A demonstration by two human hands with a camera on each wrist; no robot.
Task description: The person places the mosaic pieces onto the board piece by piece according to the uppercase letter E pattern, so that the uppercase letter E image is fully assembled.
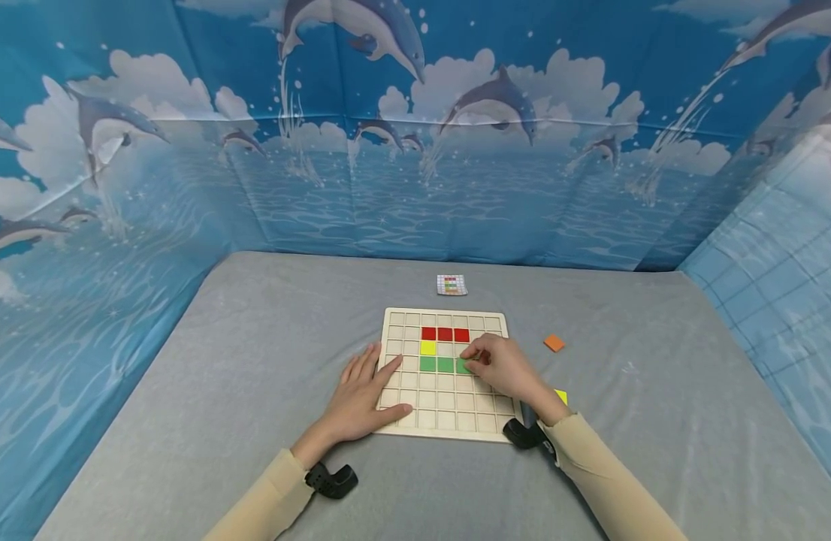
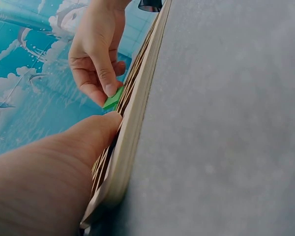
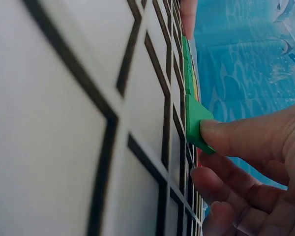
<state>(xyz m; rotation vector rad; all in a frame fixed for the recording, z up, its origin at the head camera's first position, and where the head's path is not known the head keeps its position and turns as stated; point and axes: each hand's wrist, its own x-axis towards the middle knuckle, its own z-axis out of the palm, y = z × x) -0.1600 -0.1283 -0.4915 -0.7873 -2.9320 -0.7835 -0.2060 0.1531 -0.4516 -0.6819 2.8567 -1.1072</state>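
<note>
The right hand (image 1: 503, 366) pinches a green tile (image 1: 463, 366) between thumb and fingertips and holds it tilted at the third cell of the green row on the wooden grid board (image 1: 444, 417), with one edge down at the cell and the other edge lifted; the right wrist view shows the tile (image 3: 194, 125) standing off the board's surface at an angle, not yet flat in its recess. Relative to the board, that cell lies right of centre, directly beside the two green tiles (image 1: 436, 364) already seated, below the row of three red tiles (image 1: 445, 334) and the single yellow tile (image 1: 427, 348). The right hand is the one on the tile, coming in from the board's right side. The left hand (image 1: 361, 398) lies flat with fingers spread on the board's left edge, holding nothing, its thumb over the near-left cells, well apart from the tile. Off the board, on the grey worktop (image 1: 253, 361), an orange tile (image 1: 554, 343) sits to the right, a yellow piece (image 1: 561, 395) shows just behind the right wrist, and a small pattern card (image 1: 451, 285) lies beyond the far edge.
</note>
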